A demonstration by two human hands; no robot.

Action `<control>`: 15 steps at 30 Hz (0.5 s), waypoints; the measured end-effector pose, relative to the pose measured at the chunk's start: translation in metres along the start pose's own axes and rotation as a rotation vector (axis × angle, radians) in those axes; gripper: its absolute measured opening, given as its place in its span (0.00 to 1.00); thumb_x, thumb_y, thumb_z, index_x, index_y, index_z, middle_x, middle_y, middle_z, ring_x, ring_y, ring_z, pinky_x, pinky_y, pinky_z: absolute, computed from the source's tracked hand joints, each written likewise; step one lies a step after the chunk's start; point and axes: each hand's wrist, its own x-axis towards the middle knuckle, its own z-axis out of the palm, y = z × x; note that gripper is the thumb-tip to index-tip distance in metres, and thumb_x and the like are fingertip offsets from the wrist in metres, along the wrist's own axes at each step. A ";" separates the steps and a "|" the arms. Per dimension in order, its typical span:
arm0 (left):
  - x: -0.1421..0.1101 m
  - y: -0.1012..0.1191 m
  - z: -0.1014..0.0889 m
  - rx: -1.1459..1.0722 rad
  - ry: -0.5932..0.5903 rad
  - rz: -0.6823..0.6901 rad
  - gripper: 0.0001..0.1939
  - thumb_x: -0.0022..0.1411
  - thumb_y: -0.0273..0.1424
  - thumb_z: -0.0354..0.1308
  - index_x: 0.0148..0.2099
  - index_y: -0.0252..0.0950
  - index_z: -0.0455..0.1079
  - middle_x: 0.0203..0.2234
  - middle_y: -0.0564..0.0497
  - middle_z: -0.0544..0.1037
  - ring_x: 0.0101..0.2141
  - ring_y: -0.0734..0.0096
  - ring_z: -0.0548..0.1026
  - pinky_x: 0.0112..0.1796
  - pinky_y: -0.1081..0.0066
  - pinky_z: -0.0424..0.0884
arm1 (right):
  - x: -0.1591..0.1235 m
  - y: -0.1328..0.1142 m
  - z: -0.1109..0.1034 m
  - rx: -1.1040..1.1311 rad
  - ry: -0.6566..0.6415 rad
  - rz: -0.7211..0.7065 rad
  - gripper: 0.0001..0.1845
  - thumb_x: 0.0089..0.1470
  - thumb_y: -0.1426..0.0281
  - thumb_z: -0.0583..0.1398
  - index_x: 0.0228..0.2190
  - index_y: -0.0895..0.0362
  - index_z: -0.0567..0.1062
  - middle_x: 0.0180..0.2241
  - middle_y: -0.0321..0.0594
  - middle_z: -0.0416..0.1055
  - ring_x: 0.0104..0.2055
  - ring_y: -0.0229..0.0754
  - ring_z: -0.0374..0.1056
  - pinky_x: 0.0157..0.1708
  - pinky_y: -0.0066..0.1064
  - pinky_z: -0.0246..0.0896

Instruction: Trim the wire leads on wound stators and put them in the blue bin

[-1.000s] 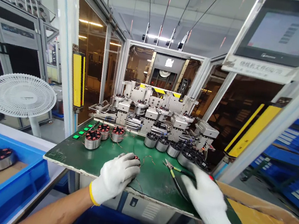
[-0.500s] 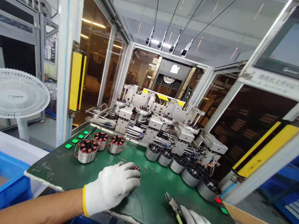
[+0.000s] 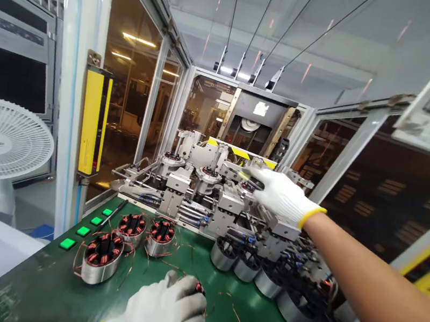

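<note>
My left hand (image 3: 166, 311), in a white glove, is closed over a wound motor stator at the bench's near edge. Only a bit of the stator's copper winding (image 3: 200, 287) shows past the fingers. Reaching forward, my gloved right hand (image 3: 281, 193) is at one of the machine's stations. The yellow-green handle of the wire cutters (image 3: 244, 175) shows at its fingertips; the glove hides much of the tool. Under those fingers sits a stator (image 3: 249, 187) in the fixture, partly covered.
Several copper-wound stators (image 3: 101, 260) with loose wire ends stand left on the green bench (image 3: 36, 285). A row of stators without visible copper (image 3: 224, 254) runs along the right. Green buttons (image 3: 83, 231) line the left edge; wire scraps (image 3: 235, 312) lie mid-bench.
My right hand has gone from beside the cutters at the bench's near right up to the machine station, with the cutters. My left hand stays over its stator. The view has shifted.
</note>
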 end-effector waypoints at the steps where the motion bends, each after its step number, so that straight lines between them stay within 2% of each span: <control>1: 0.000 -0.002 0.004 -0.028 -0.004 -0.024 0.10 0.63 0.39 0.49 0.36 0.44 0.70 0.35 0.52 0.77 0.36 0.63 0.72 0.22 0.69 0.65 | 0.017 -0.007 0.008 0.014 0.013 0.011 0.33 0.45 0.71 0.55 0.56 0.50 0.66 0.50 0.42 0.70 0.47 0.50 0.67 0.42 0.35 0.64; 3: 0.000 -0.007 0.011 -0.093 -0.019 -0.102 0.11 0.63 0.42 0.48 0.40 0.47 0.71 0.35 0.51 0.77 0.32 0.64 0.72 0.19 0.70 0.63 | 0.041 -0.017 0.024 0.046 0.012 0.047 0.32 0.45 0.72 0.55 0.55 0.51 0.67 0.48 0.42 0.71 0.43 0.47 0.69 0.38 0.32 0.64; 7: -0.004 -0.014 0.027 -0.182 -0.005 -0.212 0.13 0.63 0.47 0.47 0.47 0.57 0.68 0.37 0.54 0.77 0.29 0.65 0.72 0.11 0.70 0.52 | 0.065 -0.023 0.041 0.033 -0.242 -0.027 0.30 0.40 0.76 0.55 0.49 0.55 0.74 0.34 0.40 0.76 0.31 0.41 0.70 0.30 0.26 0.61; 8: -0.005 -0.014 0.031 -0.194 -0.004 -0.217 0.14 0.63 0.47 0.46 0.47 0.58 0.68 0.38 0.54 0.77 0.30 0.64 0.72 0.10 0.70 0.49 | 0.067 -0.022 0.042 0.028 -0.253 -0.042 0.31 0.40 0.76 0.54 0.49 0.55 0.74 0.32 0.39 0.76 0.30 0.41 0.70 0.29 0.25 0.60; 11: -0.007 -0.015 0.038 -0.224 -0.032 -0.229 0.15 0.62 0.48 0.47 0.48 0.57 0.68 0.40 0.53 0.76 0.30 0.63 0.73 0.09 0.71 0.46 | 0.068 -0.022 0.043 0.020 -0.169 0.020 0.33 0.43 0.74 0.53 0.53 0.54 0.70 0.36 0.40 0.76 0.31 0.41 0.70 0.30 0.26 0.61; 13: -0.007 -0.013 0.035 -0.241 -0.065 -0.269 0.13 0.61 0.46 0.50 0.48 0.58 0.68 0.40 0.53 0.76 0.31 0.63 0.74 0.09 0.72 0.48 | 0.068 -0.025 0.041 -0.013 -0.246 0.044 0.33 0.43 0.74 0.54 0.54 0.51 0.69 0.38 0.40 0.75 0.32 0.42 0.70 0.31 0.28 0.62; 15: -0.006 -0.010 0.027 -0.250 -0.093 -0.334 0.13 0.60 0.44 0.52 0.48 0.60 0.68 0.40 0.55 0.76 0.31 0.63 0.74 0.11 0.73 0.53 | 0.069 -0.031 0.037 -0.050 -0.333 0.004 0.33 0.42 0.73 0.54 0.53 0.51 0.70 0.38 0.42 0.75 0.32 0.43 0.71 0.32 0.30 0.62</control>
